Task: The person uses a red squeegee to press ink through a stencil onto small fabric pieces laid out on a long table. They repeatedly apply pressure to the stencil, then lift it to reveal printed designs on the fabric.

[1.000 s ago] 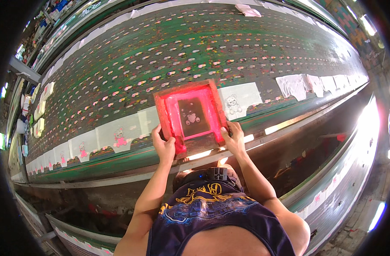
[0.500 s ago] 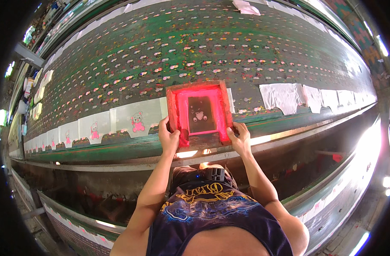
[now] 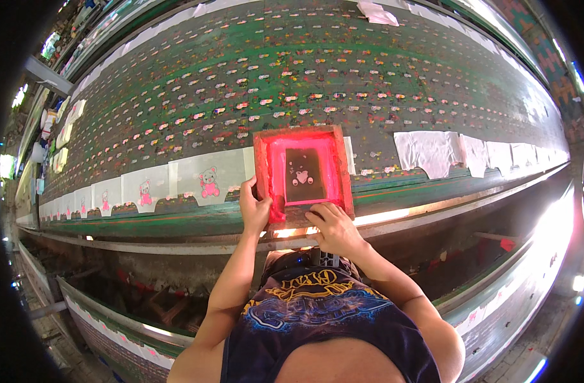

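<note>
Wooden frame [image 3: 262,165], pink ink [image 3: 333,167] inside, left hand [image 3: 255,207] clasping it; right hand [image 3: 334,227] half-curled at near edge, hold unclear

A long, worn tabletop [image 3: 343,37], green and dark grey with coloured specks, spans the room. Another tabletop [image 3: 496,305] at lower right catches white glare. A grey beam [image 3: 49,75] stands at left near bright light patches [image 3: 7,165]; greyish floor [image 3: 555,327] shows at right.
</note>
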The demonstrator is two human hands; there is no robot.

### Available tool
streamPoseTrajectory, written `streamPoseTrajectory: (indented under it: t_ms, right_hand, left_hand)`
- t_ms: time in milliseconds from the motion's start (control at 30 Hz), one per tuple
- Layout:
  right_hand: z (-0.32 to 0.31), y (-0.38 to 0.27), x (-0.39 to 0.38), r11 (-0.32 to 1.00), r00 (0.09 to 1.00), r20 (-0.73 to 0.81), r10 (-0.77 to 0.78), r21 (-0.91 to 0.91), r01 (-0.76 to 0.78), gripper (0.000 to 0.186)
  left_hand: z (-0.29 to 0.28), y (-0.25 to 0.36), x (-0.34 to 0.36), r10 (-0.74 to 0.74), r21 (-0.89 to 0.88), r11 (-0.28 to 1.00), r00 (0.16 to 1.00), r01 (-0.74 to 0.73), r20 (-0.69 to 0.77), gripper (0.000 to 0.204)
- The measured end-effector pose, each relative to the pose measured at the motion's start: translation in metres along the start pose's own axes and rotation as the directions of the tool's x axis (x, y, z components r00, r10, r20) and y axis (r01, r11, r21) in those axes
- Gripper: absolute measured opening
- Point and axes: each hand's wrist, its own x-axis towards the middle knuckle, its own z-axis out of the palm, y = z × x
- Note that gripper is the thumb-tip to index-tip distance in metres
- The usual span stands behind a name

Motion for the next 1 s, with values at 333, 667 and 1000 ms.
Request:
streamPoseTrajectory:
  t_ms: [333,667,1000]
  right_hand:
    - [0.013,0.008,0.015,0.999,0.999,-0.028,0.035,-0.038,-0.036,0.038]
    - [0.033,0.074,0.097,0.982,0.969,-0.231,-0.089,-0.186,0.046,0.026]
    - [0.021,0.068,0.091,0.988,0.987,-0.14,-0.076,-0.146,0.056,0.03]
  left_hand:
    - [-0.003,0.0,-0.002,0.012,0.119,0.993,1.0,-0.01,-0.01,0.059]
    - [-0.001,0.005,-0.002,-0.025,0.127,0.992,1.0,0.027,-0.013,0.061]
    - [0.001,0.01,-0.004,-0.028,0.068,0.997,0.999,0.03,-0.037,0.063]
